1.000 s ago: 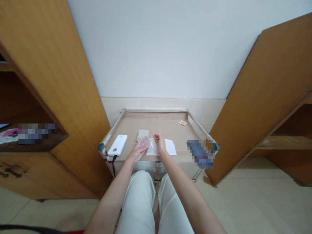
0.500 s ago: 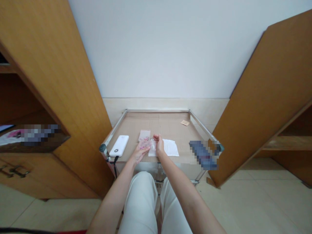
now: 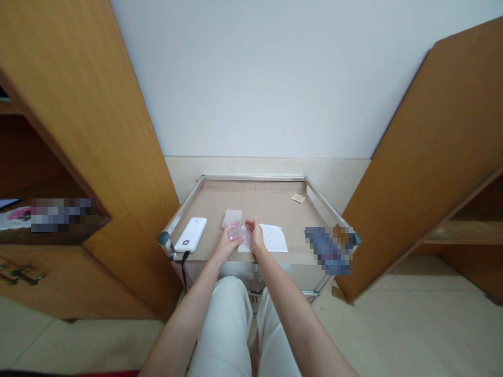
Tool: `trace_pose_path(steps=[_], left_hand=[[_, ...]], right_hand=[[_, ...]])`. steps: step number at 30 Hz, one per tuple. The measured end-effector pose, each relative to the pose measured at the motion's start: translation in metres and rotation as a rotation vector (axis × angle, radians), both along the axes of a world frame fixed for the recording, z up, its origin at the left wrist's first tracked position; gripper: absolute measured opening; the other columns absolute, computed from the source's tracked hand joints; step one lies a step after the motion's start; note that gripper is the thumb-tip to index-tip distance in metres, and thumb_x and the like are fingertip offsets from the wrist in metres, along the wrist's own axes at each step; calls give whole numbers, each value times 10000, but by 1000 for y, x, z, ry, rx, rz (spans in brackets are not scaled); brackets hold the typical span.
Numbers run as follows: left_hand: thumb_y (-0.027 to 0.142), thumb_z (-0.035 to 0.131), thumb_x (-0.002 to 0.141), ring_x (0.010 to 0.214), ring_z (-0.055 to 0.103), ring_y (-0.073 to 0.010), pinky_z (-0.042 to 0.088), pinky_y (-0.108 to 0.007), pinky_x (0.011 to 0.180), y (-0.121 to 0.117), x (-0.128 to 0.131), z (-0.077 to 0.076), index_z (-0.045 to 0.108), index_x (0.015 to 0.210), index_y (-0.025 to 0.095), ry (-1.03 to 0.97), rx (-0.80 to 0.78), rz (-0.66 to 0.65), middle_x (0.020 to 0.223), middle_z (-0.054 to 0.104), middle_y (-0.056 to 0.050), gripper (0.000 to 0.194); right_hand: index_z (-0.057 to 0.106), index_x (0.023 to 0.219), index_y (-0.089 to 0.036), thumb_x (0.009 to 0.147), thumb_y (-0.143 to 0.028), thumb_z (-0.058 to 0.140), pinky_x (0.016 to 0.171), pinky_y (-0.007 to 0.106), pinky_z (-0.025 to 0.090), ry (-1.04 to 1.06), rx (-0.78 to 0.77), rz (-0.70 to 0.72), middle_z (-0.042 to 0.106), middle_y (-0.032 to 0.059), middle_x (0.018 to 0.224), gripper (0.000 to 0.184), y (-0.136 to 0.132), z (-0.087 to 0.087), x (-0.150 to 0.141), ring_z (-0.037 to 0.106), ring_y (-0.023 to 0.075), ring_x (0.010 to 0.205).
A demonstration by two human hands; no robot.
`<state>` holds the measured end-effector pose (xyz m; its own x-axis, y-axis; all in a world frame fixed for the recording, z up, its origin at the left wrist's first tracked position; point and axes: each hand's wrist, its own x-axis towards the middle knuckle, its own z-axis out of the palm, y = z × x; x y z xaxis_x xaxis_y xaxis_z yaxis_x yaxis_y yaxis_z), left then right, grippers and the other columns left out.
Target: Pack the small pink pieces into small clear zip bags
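Between hands [image 3: 225, 244], pinkish clear plastic [image 3: 234, 232], details blurred

No text can be read. The card [image 3: 298, 198] at the far right of the table [image 3: 271, 201] bears marks too small to make out.

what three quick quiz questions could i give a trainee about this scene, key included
1. Which hand holds the pinkish clear item?
2. True or false: the white device lies to the left of the white sheet.
3. Fill in: the small tan card lies near the far ____ corner of the table.

Key: 1. The left hand. 2. True. 3. Right.
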<state>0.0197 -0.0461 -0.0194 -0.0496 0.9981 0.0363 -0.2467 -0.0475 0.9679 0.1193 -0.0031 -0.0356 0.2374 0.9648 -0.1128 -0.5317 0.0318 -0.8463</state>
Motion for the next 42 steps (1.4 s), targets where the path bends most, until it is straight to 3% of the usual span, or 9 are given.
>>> trace_pose_path(steps=[12,23,30,42], left_hand=[[9,679,433,721,565,-121,384,-331,822,-1,7,6,507,856,175,-105,-37,-16,751,595,-2,486],[68,681,471,906,548,-187,336,-366,890,7,13,-10,554,856,150,-122,-42,-7,907,616,-72,414],[90,683,484,924,541,-183,312,-373,908,14,15,-19,547,857,143,-109,-35,-1,920,608,-89,401],[89,660,515,908,546,-180,330,-351,896,5,16,-2,569,830,146,-65,5,-32,937,610,-78,333]], right_hand=[[560,594,-184,715,-454,358,693,275,429,-46,-24,14,630,58,704,358,-1,1,0,574,158,737],[570,625,-181,742,-427,345,704,290,438,-9,-29,18,643,75,739,353,-3,3,2,581,175,781],[576,642,-180,740,-447,342,687,290,441,-21,-8,24,648,73,754,369,-4,2,3,582,181,803],[580,687,-170,681,-467,385,653,269,434,-54,-12,-33,641,77,818,356,-6,3,2,579,175,800]])
